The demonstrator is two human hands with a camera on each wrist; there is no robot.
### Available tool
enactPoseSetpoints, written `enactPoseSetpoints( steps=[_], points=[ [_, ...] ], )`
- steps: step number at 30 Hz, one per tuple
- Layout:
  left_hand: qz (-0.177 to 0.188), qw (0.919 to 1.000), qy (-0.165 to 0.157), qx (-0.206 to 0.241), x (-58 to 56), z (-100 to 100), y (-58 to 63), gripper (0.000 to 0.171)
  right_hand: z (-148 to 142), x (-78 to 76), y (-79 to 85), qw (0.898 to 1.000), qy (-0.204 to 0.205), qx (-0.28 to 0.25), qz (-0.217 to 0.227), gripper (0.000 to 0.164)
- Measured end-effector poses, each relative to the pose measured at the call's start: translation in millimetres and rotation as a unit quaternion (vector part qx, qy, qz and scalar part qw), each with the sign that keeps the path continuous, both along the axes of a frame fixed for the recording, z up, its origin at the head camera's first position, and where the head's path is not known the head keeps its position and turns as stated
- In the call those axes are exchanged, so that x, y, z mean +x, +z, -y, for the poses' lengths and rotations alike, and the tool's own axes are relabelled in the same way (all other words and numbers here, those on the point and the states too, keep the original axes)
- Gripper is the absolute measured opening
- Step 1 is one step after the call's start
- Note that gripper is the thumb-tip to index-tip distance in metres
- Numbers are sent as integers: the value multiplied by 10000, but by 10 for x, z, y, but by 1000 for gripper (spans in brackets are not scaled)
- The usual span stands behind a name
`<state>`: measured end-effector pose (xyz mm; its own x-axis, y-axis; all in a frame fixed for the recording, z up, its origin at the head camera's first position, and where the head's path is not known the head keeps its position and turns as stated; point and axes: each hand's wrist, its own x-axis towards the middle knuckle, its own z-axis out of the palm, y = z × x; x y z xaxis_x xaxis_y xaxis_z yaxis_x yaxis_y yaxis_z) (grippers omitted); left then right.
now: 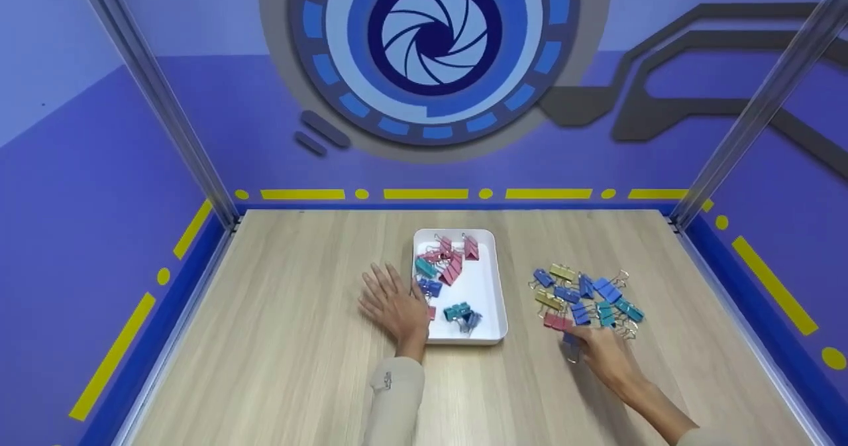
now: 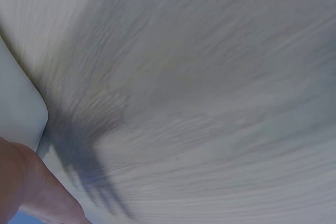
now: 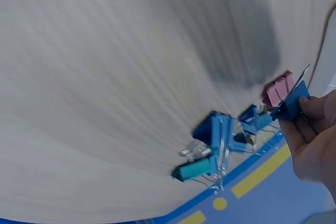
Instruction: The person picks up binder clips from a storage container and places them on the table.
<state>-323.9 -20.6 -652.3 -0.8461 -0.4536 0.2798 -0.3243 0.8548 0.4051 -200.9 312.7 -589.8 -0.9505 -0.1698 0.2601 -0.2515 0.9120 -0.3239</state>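
Observation:
My right hand (image 1: 604, 352) pinches a blue binder clip (image 3: 292, 104) between thumb and fingers, at the near edge of a loose group of clips. Beside it lies a pink binder clip (image 1: 556, 321); blue, teal and gold clips spread behind. With its fingers spread, my left hand (image 1: 397, 308) lies against the left side of a white tray (image 1: 489, 270). Inside that tray are several pink clips (image 1: 452, 268), a blue clip (image 1: 430, 287) and teal clips (image 1: 457, 311). Only part of the left hand and a tray corner (image 2: 21, 98) show in the left wrist view.
The wooden table (image 1: 298, 340) is enclosed by a blue patterned back wall (image 1: 218, 121) and side walls. Metal posts (image 1: 162, 101) stand at the rear corners. A gold clip (image 1: 562, 273) marks the far side of the loose group.

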Motion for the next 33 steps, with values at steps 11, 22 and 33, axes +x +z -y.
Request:
enactPoseSetpoints(
  steps=[11,22,33],
  points=[
    [6,9999,4,108,32,12,13,64,-157,3,-154,9984,-232,-156,494,25],
    [12,9998,-29,177,13,5,39,65,-201,-184,-66,9987,3,-81,506,15],
    [140,9999,-50,82,24,-5,42,66,444,-421,228,9960,435,-267,-732,11]
  ],
)
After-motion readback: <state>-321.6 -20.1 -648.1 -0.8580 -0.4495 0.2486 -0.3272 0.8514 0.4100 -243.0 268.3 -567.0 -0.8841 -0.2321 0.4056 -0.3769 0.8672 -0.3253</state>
